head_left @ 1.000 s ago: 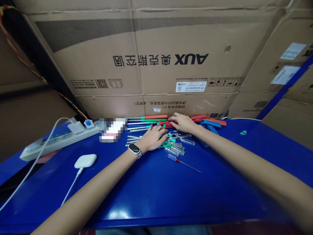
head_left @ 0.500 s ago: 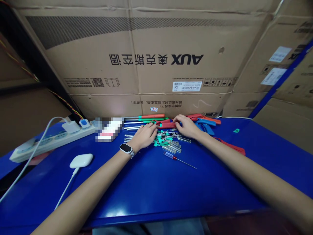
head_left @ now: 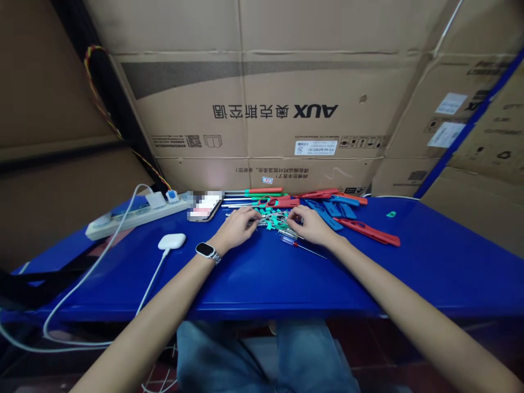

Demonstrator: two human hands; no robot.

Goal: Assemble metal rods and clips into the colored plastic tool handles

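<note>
My left hand [head_left: 237, 226], with a watch [head_left: 207, 250] on its wrist, is curled at the left edge of a pile of small green parts [head_left: 273, 220] with thin wires. What its fingers grip, if anything, is hidden. On the pile's right side my right hand [head_left: 311, 222] is bent into a pinch, too small a grip to make out its contents. Just below the pile lie clear plastic pieces [head_left: 290, 233] and a screwdriver [head_left: 291, 241] with a clear purple handle. Red plastic shells [head_left: 282, 202] rest behind the pile, close to both hands.
Rods with orange and green handles [head_left: 264, 191] lie at the back. Blue shells [head_left: 327, 215] and a red shell [head_left: 372, 233] are to the right. A phone [head_left: 208, 204], a power strip [head_left: 131, 218] and a white earbud case [head_left: 172, 241] with a cable stand left. Cardboard [head_left: 274, 82] walls the back.
The camera view has shifted, showing more of the desk's front edge and my lap. Both hands have drawn back from the red shell to the green parts.
</note>
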